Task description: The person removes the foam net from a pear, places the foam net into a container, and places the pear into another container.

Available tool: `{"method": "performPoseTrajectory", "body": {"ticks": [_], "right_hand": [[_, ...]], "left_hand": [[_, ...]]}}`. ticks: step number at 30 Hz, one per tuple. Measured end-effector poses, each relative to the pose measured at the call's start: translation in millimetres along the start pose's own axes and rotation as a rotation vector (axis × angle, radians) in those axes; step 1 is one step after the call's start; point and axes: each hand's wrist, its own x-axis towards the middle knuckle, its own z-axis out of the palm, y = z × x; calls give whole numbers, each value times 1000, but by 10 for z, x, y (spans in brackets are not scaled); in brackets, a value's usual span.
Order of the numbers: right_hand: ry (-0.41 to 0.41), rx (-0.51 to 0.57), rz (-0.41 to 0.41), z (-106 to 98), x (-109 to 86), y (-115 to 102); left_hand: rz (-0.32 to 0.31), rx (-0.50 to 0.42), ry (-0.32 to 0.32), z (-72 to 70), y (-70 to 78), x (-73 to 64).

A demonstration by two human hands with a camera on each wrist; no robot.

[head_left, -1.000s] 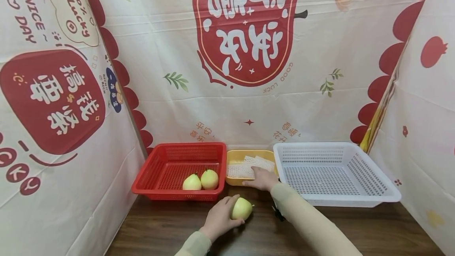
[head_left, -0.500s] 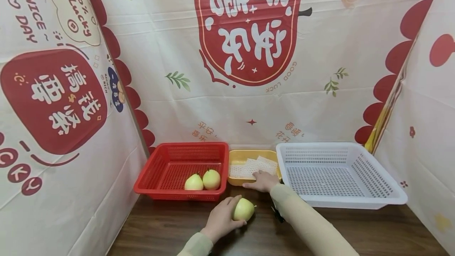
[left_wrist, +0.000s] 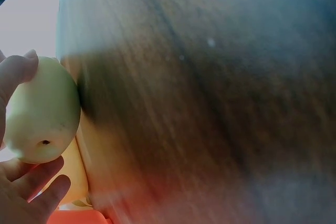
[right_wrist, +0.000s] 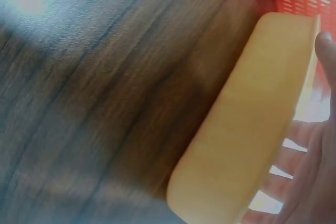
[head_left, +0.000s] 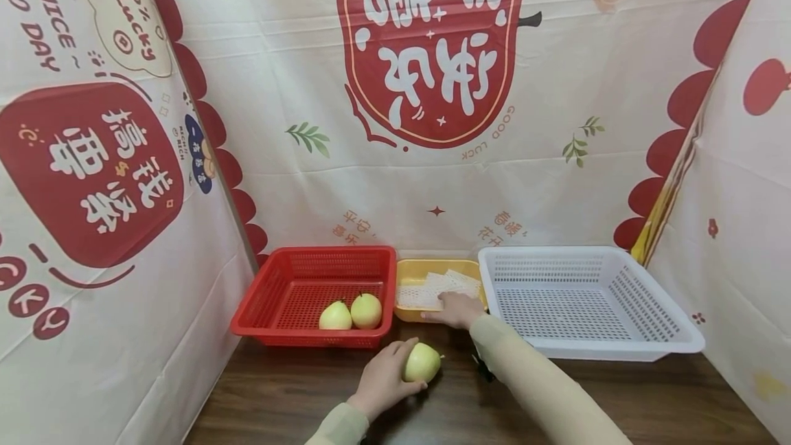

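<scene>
My left hand (head_left: pixel 386 378) grips a pale yellow-green pear (head_left: pixel 423 362) on the wooden table, its stem pointing right. In the left wrist view the thumb lies on one side of the pear (left_wrist: pixel 44 111) and the fingers on the other, with the blossom end showing. My right hand (head_left: pixel 459 310) reaches over the near rim of a small yellow tray (head_left: pixel 408 315), which holds white foam fruit nets (head_left: pixel 426 292). Its fingers are extended and spread inside the tray in the right wrist view, the thumb near the rim. Whether the fingertips touch a net is hidden by the tray wall (right_wrist: pixel 244 114).
A red basket (head_left: pixel 247 325) with two pears (head_left: pixel 367 312) stands left of the tray. To its right is a white basket (head_left: pixel 618 350). Printed cloth (head_left: pixel 395 184) hangs behind and at both sides of the brown table (head_left: pixel 259 397).
The head view shifts slightly. Both hands, the pear and the nets stay in nearly the same places.
</scene>
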Motion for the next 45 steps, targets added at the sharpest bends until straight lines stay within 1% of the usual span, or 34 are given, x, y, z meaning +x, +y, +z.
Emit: {"method": "performPoseTrajectory", "body": {"ticks": [3, 8, 12, 15, 21, 27, 33, 37, 45], "right_hand": [[41, -3, 1, -63, -11, -36], [65, -5, 13, -139, -34, -70], [87, 11, 1, -180, -68, -62], [131, 28, -22, -224, -110, -40], [209, 55, -73, -327, -235, 45], [271, 88, -83, -428, -446, 134], [350, 37, -111, -469, -655, 298], [378, -4, -95, -467, -770, 415], [409, -59, -69, -397, -956, 611]], "left_hand": [[-6, -2, -5, -14, 5, 9], [-8, -13, -8, -8, 4, 15], [-25, -23, -28, -5, 4, 5], [-36, -30, -43, -4, 5, 0], [-33, -27, -40, 19, -28, -19], [-35, -42, -41, 15, -33, -39], [-34, -54, -43, 11, -27, -35], [-25, -53, -31, 0, -13, -30], [-13, -58, -19, -17, 12, -19]]}}
